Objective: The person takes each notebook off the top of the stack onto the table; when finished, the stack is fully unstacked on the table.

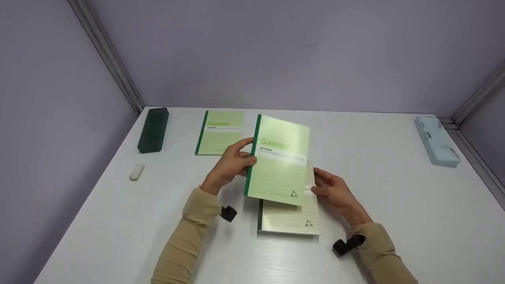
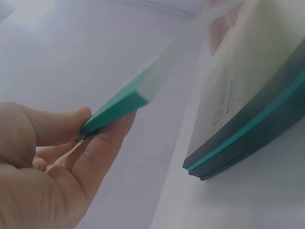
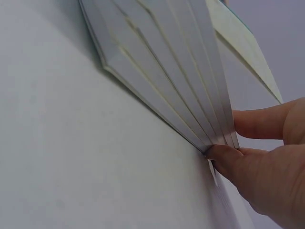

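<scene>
In the head view, my left hand (image 1: pixel 232 162) pinches a green notebook (image 1: pixel 278 165) by its dark green spine, thumb on the cover. That notebook is raised and tilted above a stack of notebooks (image 1: pixel 290 221) with a pale cover on top. My right hand (image 1: pixel 335 193) grips the stack's right edge. In the right wrist view, its thumb and fingers squeeze several layers of page edges (image 3: pixel 167 71) together. Dark and green spines (image 2: pixel 238 136) of the stack show in the left wrist view, apart from the lifted notebook. Covers beneath the top one are hidden from the head view.
Another green notebook (image 1: pixel 221 138) lies flat behind my left hand. At the table's left stand a dark green box (image 1: pixel 154 130) and a small white eraser-like block (image 1: pixel 137 172). A light blue case (image 1: pixel 437 141) lies at the far right. Walls enclose the white table (image 1: pixel 118 236).
</scene>
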